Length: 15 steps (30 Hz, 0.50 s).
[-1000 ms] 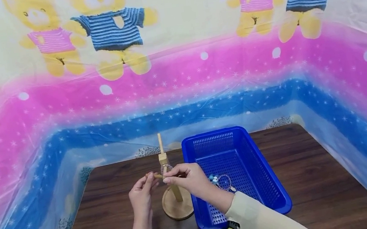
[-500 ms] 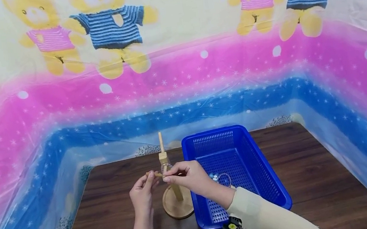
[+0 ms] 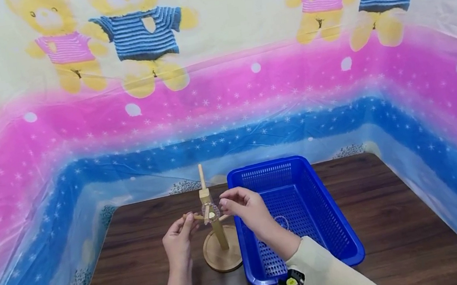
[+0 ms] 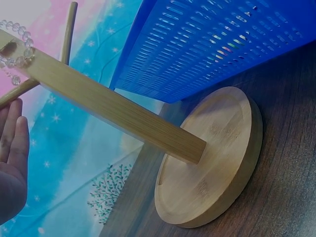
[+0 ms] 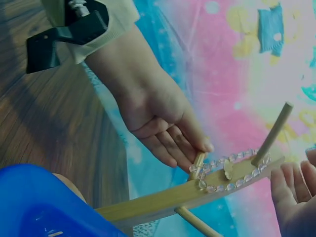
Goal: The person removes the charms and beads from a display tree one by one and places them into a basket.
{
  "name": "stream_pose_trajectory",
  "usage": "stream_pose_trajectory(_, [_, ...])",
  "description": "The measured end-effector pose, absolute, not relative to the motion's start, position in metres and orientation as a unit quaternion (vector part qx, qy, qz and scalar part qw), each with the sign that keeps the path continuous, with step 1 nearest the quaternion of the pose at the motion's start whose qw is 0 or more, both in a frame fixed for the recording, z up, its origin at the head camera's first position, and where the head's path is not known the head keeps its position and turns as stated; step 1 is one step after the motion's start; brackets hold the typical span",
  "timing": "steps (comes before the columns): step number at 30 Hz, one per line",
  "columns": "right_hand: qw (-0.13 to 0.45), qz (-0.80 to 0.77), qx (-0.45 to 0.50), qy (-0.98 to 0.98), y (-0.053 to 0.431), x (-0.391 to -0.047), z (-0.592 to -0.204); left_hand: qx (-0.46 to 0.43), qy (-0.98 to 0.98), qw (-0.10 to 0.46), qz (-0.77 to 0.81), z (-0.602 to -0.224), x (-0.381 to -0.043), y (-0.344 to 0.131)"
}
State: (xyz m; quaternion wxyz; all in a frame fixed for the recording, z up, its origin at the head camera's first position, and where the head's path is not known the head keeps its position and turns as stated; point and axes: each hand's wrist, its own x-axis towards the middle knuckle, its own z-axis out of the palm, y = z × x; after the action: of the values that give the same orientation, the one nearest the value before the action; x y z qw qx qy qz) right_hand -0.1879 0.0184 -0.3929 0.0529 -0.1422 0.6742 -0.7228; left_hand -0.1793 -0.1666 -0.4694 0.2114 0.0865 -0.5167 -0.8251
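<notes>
A wooden stand (image 3: 220,236) with a round base (image 4: 222,113) and several pegs stands upright on the table. My left hand (image 3: 176,238) pinches its left-hand peg (image 5: 198,163) between thumb and fingers. A bracelet of clear pinkish beads (image 5: 240,183) hangs looped over the front peg (image 5: 274,131), against the post. It carries a pale gold butterfly-like charm (image 5: 228,169). Just right of the bracelet, my right hand (image 3: 249,209) is apart from it, fingers loosely bent with nothing between them. Only part of that hand shows in the right wrist view.
A blue perforated basket (image 3: 337,215) stands close beside the stand on the right, under my right forearm. Another beaded bracelet (image 3: 283,219) lies inside, partly hidden by my arm. A printed curtain (image 3: 223,104) hangs behind the brown wooden table (image 3: 403,216).
My right hand has let go of the bracelet and moved a little right and up, leaving it on the front peg. The left hand keeps its pinch on the left-hand peg.
</notes>
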Motion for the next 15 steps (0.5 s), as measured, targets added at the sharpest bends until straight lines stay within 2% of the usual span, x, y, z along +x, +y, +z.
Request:
stream_pose_trajectory(8, [0.001, -0.688, -0.131, 0.714, 0.009, -0.195, -0.408, 0.091, -0.526, 0.217, -0.818, -0.469, -0.179, -0.166])
stream_pose_trajectory(15, [0.004, -0.693, -0.123, 0.710, 0.000, -0.200, -0.418, 0.097, -0.530, 0.211, -0.816, -0.469, -0.179, -0.168])
